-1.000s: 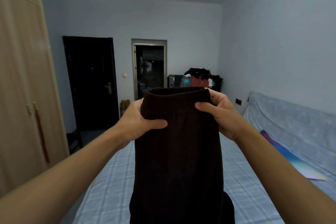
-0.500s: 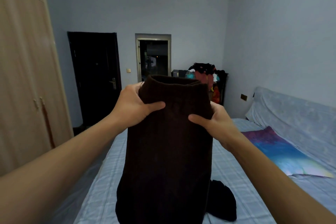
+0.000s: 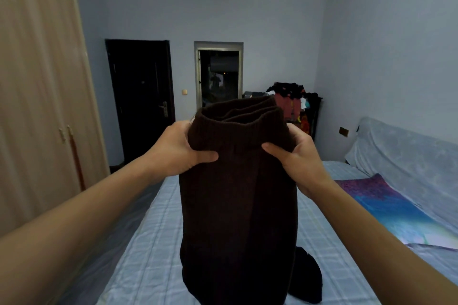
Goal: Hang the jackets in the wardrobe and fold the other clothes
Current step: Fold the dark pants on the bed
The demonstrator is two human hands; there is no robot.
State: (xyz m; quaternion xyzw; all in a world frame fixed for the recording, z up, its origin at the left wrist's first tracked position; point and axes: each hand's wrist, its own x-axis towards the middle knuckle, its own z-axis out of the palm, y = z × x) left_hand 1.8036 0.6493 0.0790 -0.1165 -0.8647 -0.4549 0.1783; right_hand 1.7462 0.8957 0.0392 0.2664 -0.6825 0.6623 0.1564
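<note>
A dark brown ribbed knit garment [image 3: 238, 205] hangs upright in front of me over the bed, its ribbed top edge open toward me. My left hand [image 3: 178, 151] grips its upper left side, thumb across the front. My right hand [image 3: 295, 158] grips the upper right side the same way. The garment's lower end reaches down to the bed [image 3: 153, 242], which has a light blue checked sheet. The wooden wardrobe [image 3: 42, 106] stands at the left with its doors closed.
A black piece of clothing [image 3: 307, 277] lies on the bed behind the garment's lower right. A colourful blue-purple cover [image 3: 389, 208] lies at the bed's right. A rack heaped with clothes [image 3: 295, 104] stands by the far wall, beside a dark door [image 3: 141, 101] and an open doorway [image 3: 219, 77].
The garment's top edge has opened and tilted toward me, and both hands have shifted slightly lower on it. The view has turned a little to the left.
</note>
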